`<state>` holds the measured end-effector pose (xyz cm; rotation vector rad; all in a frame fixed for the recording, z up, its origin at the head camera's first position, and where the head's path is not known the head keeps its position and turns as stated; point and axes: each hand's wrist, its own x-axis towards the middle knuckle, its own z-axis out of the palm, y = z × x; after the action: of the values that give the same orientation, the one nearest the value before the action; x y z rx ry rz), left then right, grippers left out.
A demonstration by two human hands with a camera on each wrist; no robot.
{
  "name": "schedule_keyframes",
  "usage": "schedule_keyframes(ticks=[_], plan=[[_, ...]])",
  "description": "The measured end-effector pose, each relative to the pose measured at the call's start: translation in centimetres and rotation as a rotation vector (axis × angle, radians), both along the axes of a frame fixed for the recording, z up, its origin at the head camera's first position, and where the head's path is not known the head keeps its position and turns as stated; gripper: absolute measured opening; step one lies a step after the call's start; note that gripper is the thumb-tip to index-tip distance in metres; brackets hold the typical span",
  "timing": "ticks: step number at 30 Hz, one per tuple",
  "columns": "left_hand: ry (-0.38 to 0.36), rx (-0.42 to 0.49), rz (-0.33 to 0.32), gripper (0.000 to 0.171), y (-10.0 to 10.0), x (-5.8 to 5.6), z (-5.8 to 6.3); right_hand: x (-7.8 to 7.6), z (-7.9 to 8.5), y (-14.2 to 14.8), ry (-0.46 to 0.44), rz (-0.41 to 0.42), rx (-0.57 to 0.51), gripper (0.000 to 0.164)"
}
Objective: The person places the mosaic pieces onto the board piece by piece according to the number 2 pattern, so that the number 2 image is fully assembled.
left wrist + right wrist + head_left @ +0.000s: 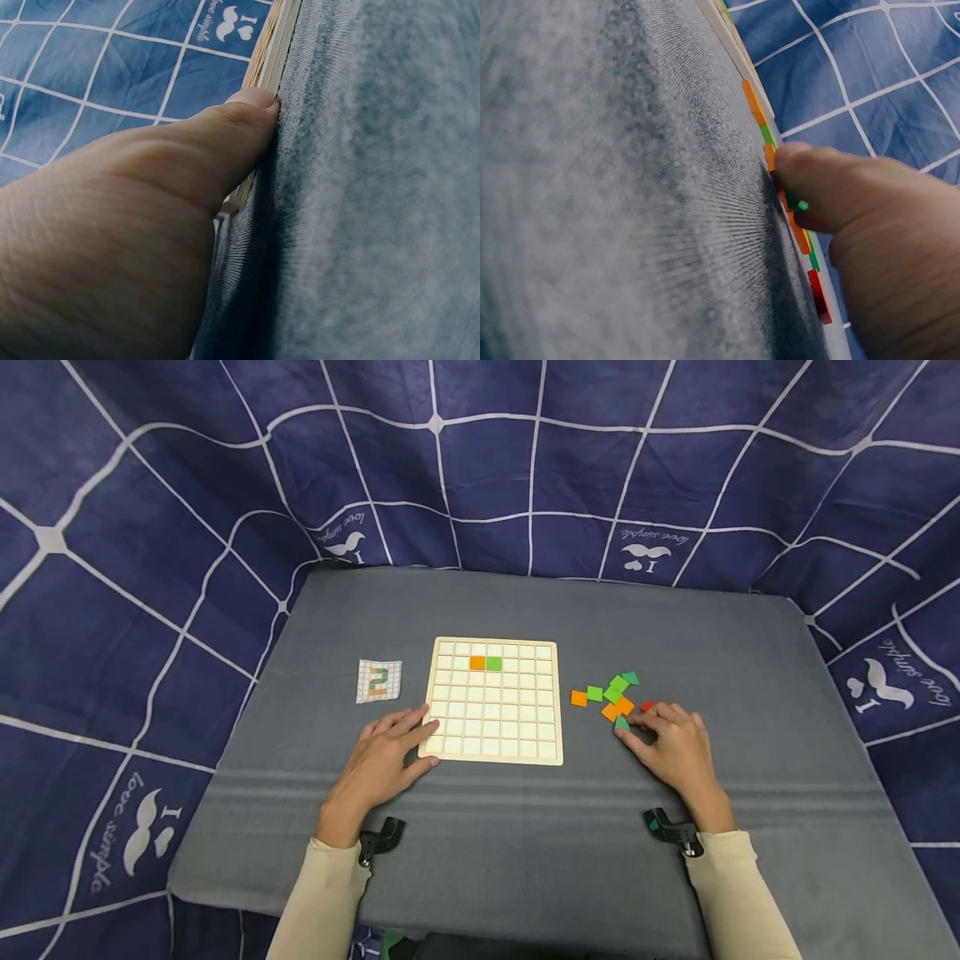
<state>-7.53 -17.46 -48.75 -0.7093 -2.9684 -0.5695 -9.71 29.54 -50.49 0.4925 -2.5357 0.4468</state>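
A cream wooden grid board (491,713) lies on the table, with an orange square tile (477,662) and a green square tile (494,663) side by side in an upper row. My left hand (381,760) rests at the board's near left corner, fingers extended over its left edge; in the left wrist view the thumb (240,124) touches the side edge. Right of the board, my right hand (675,747) pinches a dark green triangle tile (622,723) between thumb and index finger, beside a loose pile of tiles. The right wrist view shows a green bit (802,205) by the thumb.
Orange square tiles (579,698), light green squares (595,693), another dark green triangle (631,678) and a partly covered red tile (647,706) lie near my right hand. A small printed pattern card (378,682) lies left of the board. The grey table (525,835) meets blue checked cloth behind.
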Motion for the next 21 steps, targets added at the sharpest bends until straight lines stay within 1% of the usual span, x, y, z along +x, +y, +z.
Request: schedule_keyframes(ticks=[3,6,16,21], plan=[[0.003,-0.003,0.007,0.062,0.1,0.0,-0.1,-0.2,0.1,-0.2,0.005,0.015,-0.023,0.026],[0.010,0.000,0.007,0.062,0.2,-0.1,-0.3,-0.6,0.6,-0.4,0.015,0.028,-0.040,0.027],[0.010,-0.010,-0.005,0.061,0.1,-0.1,-0.1,-3.0,3.2,-3.6,0.042,0.081,-0.072,0.028],[0.018,-0.004,-0.002,0.061,0.1,0.0,-0.1,-4.4,4.4,-5.4,0.101,0.105,-0.129,0.025]])
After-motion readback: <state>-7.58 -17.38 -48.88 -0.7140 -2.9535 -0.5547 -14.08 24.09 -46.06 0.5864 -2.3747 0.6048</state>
